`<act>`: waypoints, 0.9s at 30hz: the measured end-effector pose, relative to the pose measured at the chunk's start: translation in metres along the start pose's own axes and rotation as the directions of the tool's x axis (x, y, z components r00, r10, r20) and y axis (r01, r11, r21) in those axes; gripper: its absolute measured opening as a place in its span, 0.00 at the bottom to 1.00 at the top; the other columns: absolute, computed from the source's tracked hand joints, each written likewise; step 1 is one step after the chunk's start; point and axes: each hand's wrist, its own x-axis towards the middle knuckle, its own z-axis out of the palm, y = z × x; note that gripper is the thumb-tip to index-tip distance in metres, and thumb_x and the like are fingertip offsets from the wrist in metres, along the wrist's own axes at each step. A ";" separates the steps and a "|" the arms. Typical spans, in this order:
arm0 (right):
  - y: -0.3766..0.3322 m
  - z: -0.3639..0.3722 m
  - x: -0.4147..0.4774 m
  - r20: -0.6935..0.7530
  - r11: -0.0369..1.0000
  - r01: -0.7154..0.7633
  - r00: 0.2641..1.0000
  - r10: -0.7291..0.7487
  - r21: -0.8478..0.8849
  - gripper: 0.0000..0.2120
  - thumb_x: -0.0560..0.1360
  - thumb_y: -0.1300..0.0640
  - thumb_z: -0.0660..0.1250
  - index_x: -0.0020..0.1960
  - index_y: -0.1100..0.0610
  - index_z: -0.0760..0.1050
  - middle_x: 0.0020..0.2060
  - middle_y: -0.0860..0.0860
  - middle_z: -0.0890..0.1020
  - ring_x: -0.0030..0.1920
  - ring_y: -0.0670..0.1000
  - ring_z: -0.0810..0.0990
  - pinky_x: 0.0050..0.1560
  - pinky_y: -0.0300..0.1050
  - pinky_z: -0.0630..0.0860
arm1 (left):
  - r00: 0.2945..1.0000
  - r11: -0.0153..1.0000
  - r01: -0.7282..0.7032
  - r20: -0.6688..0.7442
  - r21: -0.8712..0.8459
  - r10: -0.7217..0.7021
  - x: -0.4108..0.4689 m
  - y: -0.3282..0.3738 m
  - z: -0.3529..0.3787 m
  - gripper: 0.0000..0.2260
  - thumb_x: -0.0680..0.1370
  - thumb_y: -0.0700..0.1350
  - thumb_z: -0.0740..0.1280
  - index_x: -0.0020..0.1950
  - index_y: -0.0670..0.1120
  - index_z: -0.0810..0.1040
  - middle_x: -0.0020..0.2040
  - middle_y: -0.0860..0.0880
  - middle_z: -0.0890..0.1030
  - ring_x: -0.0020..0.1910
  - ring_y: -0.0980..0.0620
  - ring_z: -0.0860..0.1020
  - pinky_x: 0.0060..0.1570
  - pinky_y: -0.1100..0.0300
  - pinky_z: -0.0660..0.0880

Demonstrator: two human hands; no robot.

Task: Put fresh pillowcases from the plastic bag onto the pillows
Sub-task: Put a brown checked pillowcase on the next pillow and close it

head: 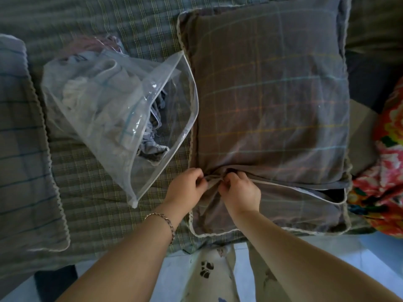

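A pillow in a grey-brown checked pillowcase [268, 88] with a lace edge lies on the bed at the right. Its opening runs along the near side, and a white strip of it gapes at the right. My left hand [187, 186] and my right hand [239, 190] both pinch the bunched cloth at the left end of that opening, close together. A clear plastic bag [104, 105] with white piping lies left of the pillow, its mouth open toward me, with folded pale and checked cloth inside.
A second pillow [24, 149] in a blue-grey checked case lies at the far left. The bed has a green checked sheet [98, 192]. A bright floral quilt [383, 166] is heaped at the right edge. Pale floor tiles show below the bed's near edge.
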 end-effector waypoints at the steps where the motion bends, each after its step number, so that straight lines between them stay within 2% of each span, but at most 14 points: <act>1: 0.001 0.002 -0.002 -0.019 1.000 0.028 0.999 -0.028 0.008 0.09 0.58 0.58 0.76 0.30 0.57 0.76 0.29 0.53 0.77 0.26 0.56 0.77 0.22 0.38 0.65 | 1.000 1.000 0.004 -0.004 -0.007 -0.004 -0.001 -0.001 0.000 0.08 0.76 0.43 0.64 0.37 0.46 0.69 0.32 0.53 0.67 0.28 0.58 0.66 0.27 0.63 0.58; 5: 0.001 0.001 -0.008 -0.016 0.992 0.069 0.998 -0.068 0.108 0.07 0.59 0.63 0.77 0.33 0.59 0.79 0.34 0.55 0.79 0.30 0.57 0.79 0.22 0.42 0.72 | 1.000 1.000 0.003 -0.014 -0.021 -0.004 -0.004 -0.003 -0.002 0.08 0.76 0.42 0.65 0.38 0.44 0.71 0.32 0.54 0.68 0.28 0.58 0.67 0.27 0.64 0.59; 9: -0.004 0.009 -0.011 0.036 0.982 0.164 0.985 -0.168 0.091 0.09 0.58 0.65 0.77 0.32 0.59 0.77 0.34 0.57 0.79 0.29 0.58 0.79 0.24 0.42 0.74 | 0.999 0.998 -0.051 0.018 0.025 0.050 -0.007 -0.002 -0.003 0.06 0.76 0.42 0.65 0.40 0.42 0.72 0.36 0.52 0.70 0.34 0.51 0.71 0.33 0.61 0.62; 10: -0.009 0.012 -0.014 0.088 0.982 0.172 0.980 -0.179 0.082 0.08 0.60 0.65 0.76 0.35 0.60 0.78 0.39 0.60 0.80 0.35 0.61 0.81 0.30 0.46 0.77 | 0.998 0.997 -0.059 0.025 0.039 0.058 -0.008 -0.001 -0.003 0.06 0.76 0.43 0.64 0.40 0.43 0.72 0.37 0.51 0.70 0.35 0.50 0.71 0.34 0.60 0.63; 11: -0.014 0.015 -0.016 0.140 0.984 0.160 0.975 -0.170 0.080 0.05 0.65 0.64 0.73 0.40 0.60 0.80 0.47 0.63 0.79 0.46 0.64 0.80 0.41 0.53 0.79 | 0.998 0.998 -0.053 0.023 0.045 0.052 -0.009 -0.001 -0.003 0.07 0.77 0.43 0.64 0.40 0.43 0.70 0.37 0.51 0.70 0.35 0.50 0.71 0.33 0.60 0.63; 12: -0.019 0.014 -0.018 0.207 0.988 0.129 0.968 -0.144 0.085 0.05 0.71 0.61 0.68 0.46 0.60 0.79 0.55 0.64 0.76 0.57 0.64 0.75 0.52 0.57 0.76 | 0.999 0.998 -0.036 0.006 0.045 0.035 -0.010 -0.001 -0.003 0.07 0.77 0.43 0.63 0.40 0.44 0.69 0.35 0.52 0.69 0.34 0.50 0.71 0.32 0.60 0.62; 13: -0.021 0.013 -0.018 0.272 0.991 0.073 0.957 -0.102 0.115 0.08 0.75 0.59 0.63 0.51 0.60 0.78 0.59 0.61 0.73 0.61 0.62 0.72 0.58 0.55 0.72 | 1.000 0.999 -0.013 -0.016 0.036 0.014 -0.010 -0.001 -0.003 0.08 0.77 0.43 0.63 0.39 0.44 0.67 0.33 0.53 0.68 0.33 0.51 0.69 0.30 0.60 0.61; 16: -0.021 -0.001 -0.019 0.260 0.951 -0.139 0.963 0.066 0.275 0.10 0.78 0.55 0.59 0.51 0.58 0.77 0.56 0.53 0.74 0.51 0.54 0.76 0.50 0.44 0.73 | 0.999 1.000 -0.015 -0.042 0.019 0.016 -0.014 -0.004 -0.006 0.08 0.78 0.43 0.61 0.40 0.44 0.67 0.31 0.54 0.67 0.29 0.55 0.67 0.27 0.61 0.58; 18: -0.017 -0.009 -0.022 0.240 0.911 -0.230 0.959 0.151 0.343 0.09 0.78 0.55 0.61 0.47 0.58 0.77 0.52 0.50 0.75 0.45 0.51 0.76 0.46 0.43 0.73 | 0.996 0.995 -0.084 0.013 0.051 0.083 -0.018 -0.002 -0.006 0.08 0.80 0.44 0.59 0.43 0.44 0.67 0.30 0.53 0.68 0.27 0.58 0.67 0.25 0.63 0.58; 21: -0.008 -0.020 -0.030 0.239 0.861 -0.303 0.946 0.219 0.409 0.08 0.78 0.56 0.61 0.44 0.59 0.76 0.50 0.50 0.76 0.45 0.50 0.76 0.46 0.42 0.73 | 0.992 0.991 -0.119 0.041 0.053 0.117 -0.024 0.009 0.003 0.08 0.80 0.47 0.57 0.46 0.43 0.68 0.34 0.52 0.71 0.31 0.52 0.72 0.29 0.61 0.63; 23: -0.001 -0.024 -0.031 0.239 0.865 -0.281 0.951 0.195 0.415 0.08 0.78 0.56 0.61 0.45 0.59 0.76 0.51 0.50 0.76 0.45 0.49 0.75 0.43 0.39 0.69 | 1.000 0.999 -0.019 -0.017 -0.048 0.018 -0.025 0.018 0.015 0.10 0.78 0.49 0.62 0.53 0.43 0.69 0.45 0.50 0.72 0.45 0.50 0.74 0.39 0.62 0.67; 24: 0.003 -0.024 -0.031 0.248 0.876 -0.264 0.953 0.173 0.404 0.08 0.78 0.56 0.62 0.46 0.59 0.76 0.51 0.50 0.76 0.45 0.48 0.75 0.43 0.38 0.68 | 0.997 0.991 0.064 -0.036 -0.120 -0.068 -0.025 0.022 0.019 0.15 0.76 0.50 0.65 0.58 0.43 0.68 0.53 0.49 0.70 0.52 0.51 0.71 0.46 0.62 0.68; 25: 0.006 -0.024 -0.030 0.263 0.883 -0.253 0.952 0.156 0.394 0.09 0.78 0.55 0.61 0.47 0.59 0.76 0.52 0.50 0.76 0.46 0.48 0.75 0.43 0.38 0.67 | 0.984 0.965 0.165 -0.024 -0.205 -0.174 -0.023 0.025 0.023 0.22 0.74 0.50 0.68 0.63 0.44 0.66 0.60 0.48 0.66 0.58 0.50 0.68 0.52 0.61 0.68; 27: 0.011 -0.024 -0.028 0.289 0.892 -0.241 0.948 0.132 0.383 0.08 0.78 0.55 0.61 0.47 0.58 0.76 0.51 0.50 0.76 0.47 0.50 0.75 0.43 0.39 0.67 | 0.943 0.850 0.328 0.084 -0.412 -0.322 -0.019 0.031 0.025 0.32 0.72 0.49 0.71 0.71 0.51 0.60 0.65 0.51 0.60 0.62 0.52 0.65 0.59 0.59 0.68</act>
